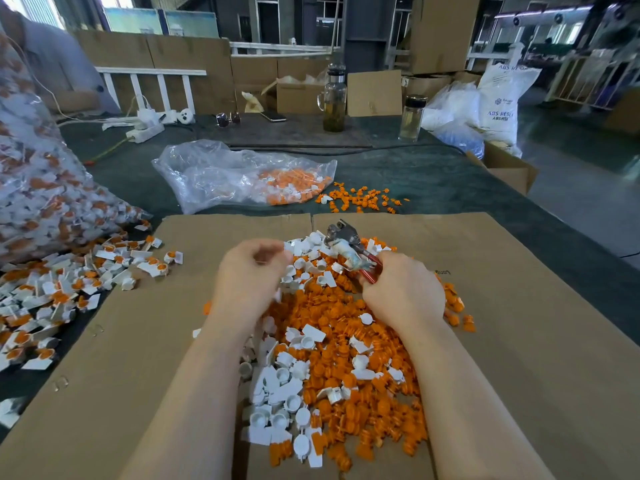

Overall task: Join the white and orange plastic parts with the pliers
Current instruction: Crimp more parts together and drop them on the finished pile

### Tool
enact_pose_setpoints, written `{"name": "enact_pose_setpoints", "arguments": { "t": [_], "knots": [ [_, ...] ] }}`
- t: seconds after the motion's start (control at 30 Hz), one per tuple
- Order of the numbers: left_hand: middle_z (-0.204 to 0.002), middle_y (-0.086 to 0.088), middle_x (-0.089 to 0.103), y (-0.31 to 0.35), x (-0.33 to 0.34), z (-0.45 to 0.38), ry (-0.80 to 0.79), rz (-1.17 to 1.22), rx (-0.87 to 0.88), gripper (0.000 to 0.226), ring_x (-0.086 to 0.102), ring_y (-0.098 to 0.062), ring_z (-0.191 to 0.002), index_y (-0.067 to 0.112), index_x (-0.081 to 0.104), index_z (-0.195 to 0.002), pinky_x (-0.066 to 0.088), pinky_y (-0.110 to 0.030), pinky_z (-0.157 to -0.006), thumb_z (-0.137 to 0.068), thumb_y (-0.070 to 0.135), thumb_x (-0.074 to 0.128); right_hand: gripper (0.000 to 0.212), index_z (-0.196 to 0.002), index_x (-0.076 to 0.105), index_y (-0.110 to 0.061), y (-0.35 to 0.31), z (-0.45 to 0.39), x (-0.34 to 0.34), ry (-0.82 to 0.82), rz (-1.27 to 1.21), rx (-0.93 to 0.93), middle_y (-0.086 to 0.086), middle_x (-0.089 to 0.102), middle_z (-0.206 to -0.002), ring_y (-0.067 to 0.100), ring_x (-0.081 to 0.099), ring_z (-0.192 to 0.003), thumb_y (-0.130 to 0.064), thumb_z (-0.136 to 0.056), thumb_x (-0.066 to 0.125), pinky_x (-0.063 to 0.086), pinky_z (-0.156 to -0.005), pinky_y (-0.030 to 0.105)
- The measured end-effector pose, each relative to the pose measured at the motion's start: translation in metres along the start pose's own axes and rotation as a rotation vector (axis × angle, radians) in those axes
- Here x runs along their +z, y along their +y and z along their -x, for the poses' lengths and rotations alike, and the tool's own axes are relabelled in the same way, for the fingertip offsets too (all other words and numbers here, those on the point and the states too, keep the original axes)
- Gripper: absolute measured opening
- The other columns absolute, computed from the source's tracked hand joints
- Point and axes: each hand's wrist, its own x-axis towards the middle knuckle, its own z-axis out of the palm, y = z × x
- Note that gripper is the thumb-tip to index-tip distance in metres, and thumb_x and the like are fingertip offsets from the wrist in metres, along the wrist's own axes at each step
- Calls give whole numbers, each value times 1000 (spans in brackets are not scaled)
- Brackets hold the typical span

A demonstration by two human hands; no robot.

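From my remote seat I saw both bare forearms reaching up from the bottom of the frame over a flattened brown cardboard sheet (519,341) laid on the dark green desk (433,174). In the centre lay a loose heap of small orange plastic plugs (339,341) mixed with small white plastic cup-shaped parts (277,386), the white ones thicker along the heap's left and upper edges. The right hand (403,289), right of centre, had its fingers wrapped round the red handles of the metal pliers (349,247), whose grey head pointed toward the upper left above the heap. The left hand (251,271) hovered just left of the pliers with its fingers curled inward; it was motion-blurred, so I could not tell whether it pinched a part.

At the left edge a spread of joined white-and-orange pieces (62,292) covered the desk and the cardboard's corner, below a bulging clear plastic sack of the same pieces (38,188). Above centre a crumpled clear plastic bag (221,174) spilled more orange plugs to its right. Farther back stood a tall glass bottle with dark liquid (334,102) and a shorter clear jar (410,117).
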Motion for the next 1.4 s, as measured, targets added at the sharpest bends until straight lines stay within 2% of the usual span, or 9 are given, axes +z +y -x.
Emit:
{"name": "enact_pose_setpoints", "arguments": {
  "t": [0.13, 0.23, 0.6, 0.7, 0.87, 1.0, 1.13, 1.27, 1.4],
  "knots": [
    [-136, -5, 50, -13, 18, -4, -70, -728, 127, 38, 44, -30, -125, 27, 54, -137, 36, -43, -103, -101, 30, 48, 18, -95, 59, -29, -3, 1, 1, -18, 20, -44, -11, 47, -72, 11, 49, -61, -42, -84, 65, 28, -42, 21],
    [-139, -5, 48, -16, 20, -3, -126, -833, 157, 42, 41, -31, -128, 29, 48, -143, 32, -46, -106, -102, 26, 40, 17, -95, 60, -29, -6, 2, 2, -52, 34, -66, -8, 51, -78, 14, 51, -65, -40, -83, 65, 29, -43, 22],
    [-118, -4, 63, -8, 10, -1, -93, -597, 120, 17, 59, -23, -107, 22, 69, -111, 46, -39, -98, -95, 22, 61, 24, -104, 58, -28, -6, 3, -3, 13, -1, -50, -6, 60, -84, 15, 47, -65, -45, -88, 61, 26, -43, 22],
    [-112, -2, 66, -8, 9, 0, -51, -536, 119, 15, 59, -18, -97, 22, 72, -106, 44, -26, -82, -93, 18, 65, 24, -100, 57, -29, -7, 2, -7, 40, -110, -43, -7, 60, -84, 14, 47, -67, -50, -90, 59, 28, -44, 22],
    [-93, 5, 66, -5, 7, 1, -32, -491, 53, 11, 64, -16, -79, 25, 74, -100, 58, -37, -81, -89, 24, 72, 24, -100, 64, -26, -9, 0, -7, -11, -369, -37, -12, 56, -79, 9, 54, -72, -47, -89, 63, 38, -51, 22],
    [-94, 4, 70, -3, 8, 1, 20, -479, 59, 11, 59, -11, -76, 25, 75, -98, 52, -31, -76, -87, 27, 75, 18, -99, 68, -24, -11, 1, -9, -28, -580, -31, -12, 62, -81, 9, 60, -75, -39, -89, 66, 50, -62, 28],
    [-74, 14, 64, 0, 11, 3, 125, -259, 62, 7, 55, 2, -64, 27, 74, -90, 41, -21, -58, -85, 30, 77, 8, -97, 70, -27, -13, 2, -11, -88, -790, -34, -11, 65, -83, 8, 61, -71, -28, -90, 67, 50, -63, 28],
    [-75, 9, 73, 4, 16, 5, 120, 6, 28, 6, 68, -10, -72, 28, 76, -91, 53, -29, -71, -85, 26, 76, 16, -103, 69, -25, -20, 6, -13, -64, -849, -60, -11, 67, -89, 5, 62, -81, -26, -87, 71, 48, -67, 21],
    [-67, 15, 72, 7, 21, 7, 97, 168, 51, 11, 65, 4, -68, 32, 72, -79, 47, -19, -67, -85, 24, 76, 12, -83, 64, -30, -24, 9, -15, -28, -900, -63, -11, 67, -82, 3, 62, -77, -28, -82, 76, 47, -63, 12]
  ]
}}
